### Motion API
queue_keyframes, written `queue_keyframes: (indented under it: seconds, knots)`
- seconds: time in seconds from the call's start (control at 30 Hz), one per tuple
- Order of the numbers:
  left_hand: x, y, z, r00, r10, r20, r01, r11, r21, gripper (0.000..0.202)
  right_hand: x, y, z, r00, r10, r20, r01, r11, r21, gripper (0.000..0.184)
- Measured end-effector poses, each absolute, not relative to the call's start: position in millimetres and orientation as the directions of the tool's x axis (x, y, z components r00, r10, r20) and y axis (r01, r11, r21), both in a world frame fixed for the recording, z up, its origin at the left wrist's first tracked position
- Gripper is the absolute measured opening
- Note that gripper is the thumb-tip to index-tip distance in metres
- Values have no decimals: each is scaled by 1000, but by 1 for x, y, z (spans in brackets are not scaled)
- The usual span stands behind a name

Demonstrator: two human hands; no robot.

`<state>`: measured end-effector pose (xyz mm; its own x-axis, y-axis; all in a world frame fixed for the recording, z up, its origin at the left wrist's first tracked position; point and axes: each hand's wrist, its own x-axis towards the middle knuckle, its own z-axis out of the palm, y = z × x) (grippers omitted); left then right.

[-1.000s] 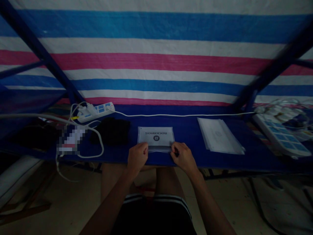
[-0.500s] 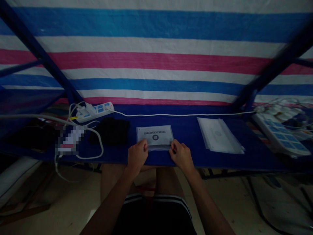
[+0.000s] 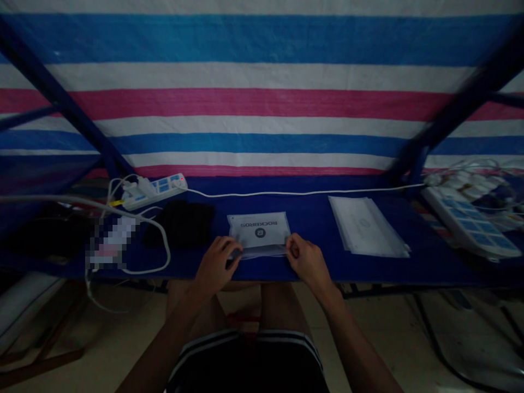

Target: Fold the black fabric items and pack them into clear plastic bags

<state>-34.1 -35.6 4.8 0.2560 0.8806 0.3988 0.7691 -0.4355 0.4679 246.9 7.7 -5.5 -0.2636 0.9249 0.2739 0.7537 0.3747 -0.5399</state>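
While both hands are at the pouch: printed pouch [image 3: 260,226], one, lying on the blue table [image 3: 307,213] straight ahead of the person, near the front edge; ROCKBROS lettering and round emblem face up, upside down to the wearer; clear strip along the near side.
Left hand [image 3: 216,265]: at the pouch's near left corner, fingers loosely curled, thumb a little below the forefinger; the light is dim, and whether the corner is actually pinched cannot be told.
Right hand [image 3: 309,261]: at the near right corner, fingers folded in, thumb and forefinger closed on the edge.
Clear strip, step in hand: judged to be finger work along the pouch's near edge, one hand at each end.
Near edge, next move: would call for a light, level grip at both corners, the film being probably thin and apt to buckle.
Loose stack: similar translucent pouches [image 3: 364,226], fanned slightly, to the right, apart from the hands.
Black cloth item [image 3: 182,224]: bunched, left of the printed pouch, not touching it.
Power strips: one at back left [image 3: 164,188], one at far right [image 3: 470,224].
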Motion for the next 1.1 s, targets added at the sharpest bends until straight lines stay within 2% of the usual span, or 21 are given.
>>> queue_keyframes:
  seconds: [0.13, 0.3, 0.47, 0.63, 0.83, 0.97, 1.03, 1.1]
  knots:
    - [-41, -32, 5, 260, 894, 364, 773, -419, 477, 13, 256, 14, 1, -305, 910, 281, 736, 412, -537, 18]
    - [-30, -18, 4, 224, 905, 362, 787, -387, 480, 10, 263, 26, 1, -255, 919, 300, 759, 383, -527, 14]
    - [-33, -12, -4, 244, 891, 384, 720, -431, 544, 24, 269, 34, -5, -236, 913, 334, 708, 397, -584, 5]
    - [-38, -13, -12, 196, 887, 419, 632, -441, 638, 17, 270, 31, -6, -189, 900, 393, 614, 420, -668, 15]
    - [-35, -15, -12, 151, 879, 452, 601, -445, 664, 15, 270, 27, -3, -225, 876, 426, 621, 466, -630, 16]
    - [-33, -16, -9, 168, 858, 485, 587, -482, 650, 13, 259, 17, 5, -116, 823, 556, 670, 478, -568, 22]
    - [-33, -17, -8, 166, 851, 499, 588, -491, 643, 12, 243, 6, 10, -32, 768, 639, 663, 495, -561, 18]
    - [-33, -18, -8, 159, 852, 499, 591, -487, 643, 13, 219, -8, 14, -53, 748, 662, 612, 548, -570, 10]
